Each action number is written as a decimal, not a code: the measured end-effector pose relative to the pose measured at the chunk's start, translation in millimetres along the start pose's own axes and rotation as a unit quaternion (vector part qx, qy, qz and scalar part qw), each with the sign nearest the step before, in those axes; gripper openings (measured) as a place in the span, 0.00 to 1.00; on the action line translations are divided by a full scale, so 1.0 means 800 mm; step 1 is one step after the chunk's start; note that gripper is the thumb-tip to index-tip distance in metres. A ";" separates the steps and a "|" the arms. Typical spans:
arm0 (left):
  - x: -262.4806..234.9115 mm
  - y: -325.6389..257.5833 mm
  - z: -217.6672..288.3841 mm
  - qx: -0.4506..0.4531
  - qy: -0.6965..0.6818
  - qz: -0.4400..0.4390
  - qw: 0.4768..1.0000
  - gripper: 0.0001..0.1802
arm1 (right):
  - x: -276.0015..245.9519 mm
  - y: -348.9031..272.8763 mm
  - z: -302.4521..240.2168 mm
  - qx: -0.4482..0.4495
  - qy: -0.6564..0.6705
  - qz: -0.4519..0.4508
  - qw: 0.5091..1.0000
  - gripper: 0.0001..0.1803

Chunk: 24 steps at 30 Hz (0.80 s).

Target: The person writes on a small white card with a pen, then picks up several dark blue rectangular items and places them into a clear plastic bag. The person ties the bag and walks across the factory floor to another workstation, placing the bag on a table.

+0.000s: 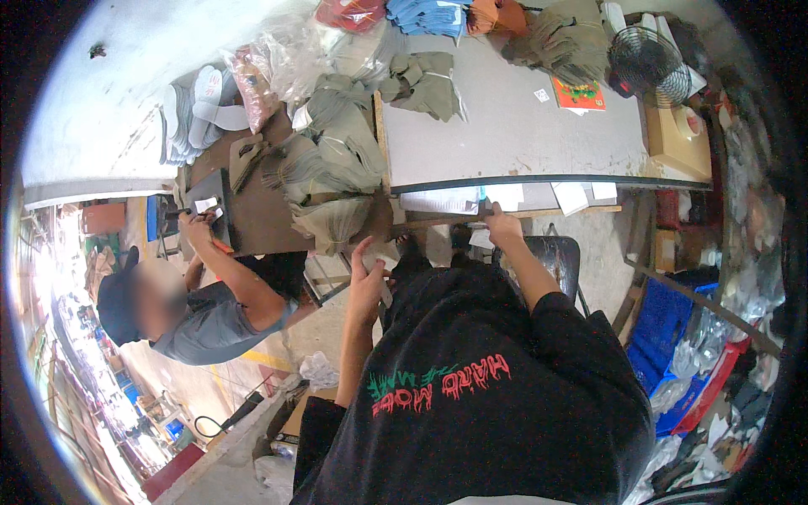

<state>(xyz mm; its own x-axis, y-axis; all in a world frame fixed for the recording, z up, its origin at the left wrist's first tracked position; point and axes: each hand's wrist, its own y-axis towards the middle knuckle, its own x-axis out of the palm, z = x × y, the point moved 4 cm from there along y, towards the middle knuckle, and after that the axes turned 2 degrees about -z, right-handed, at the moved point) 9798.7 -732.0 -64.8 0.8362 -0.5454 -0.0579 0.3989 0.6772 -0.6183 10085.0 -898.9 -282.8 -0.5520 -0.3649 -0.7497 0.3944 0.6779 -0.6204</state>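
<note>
A shallow drawer is pulled partly out from under the grey tabletop. My right hand is closed on its front edge, near the middle. Inside lie a white pad of paper and loose white sheets. My left hand is raised in front of my body, left of the drawer. Its fingers are curled around a small pale thing that I cannot make out. Close beyond that hand, bundled grey-brown cut pieces hang over the neighbouring table's edge.
A person at the left works over a dark board. On the grey table are more cut pieces, an orange-red booklet, a fan and a cardboard box. A dark chair stands beneath my right arm.
</note>
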 end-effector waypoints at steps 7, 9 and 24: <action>0.048 0.104 -0.081 0.011 0.245 -0.066 0.967 0.32 | 0.030 -0.044 0.000 -0.003 0.031 0.012 0.999 0.19; 0.073 0.138 -0.103 0.070 0.422 -0.079 0.900 0.32 | 0.036 -0.055 0.007 0.017 0.051 0.020 0.998 0.18; 0.176 0.212 -0.094 0.457 0.731 0.004 0.507 0.30 | 0.095 -0.207 0.128 0.223 0.412 0.175 0.866 0.19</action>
<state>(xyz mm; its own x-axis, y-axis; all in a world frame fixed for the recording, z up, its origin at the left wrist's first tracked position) 9956.0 -731.2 -236.5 -0.0671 0.1288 -0.9894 0.9641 0.2637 -0.0311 10053.2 -1104.0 -260.7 -0.6051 0.5168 -0.6056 0.7871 0.2735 -0.5529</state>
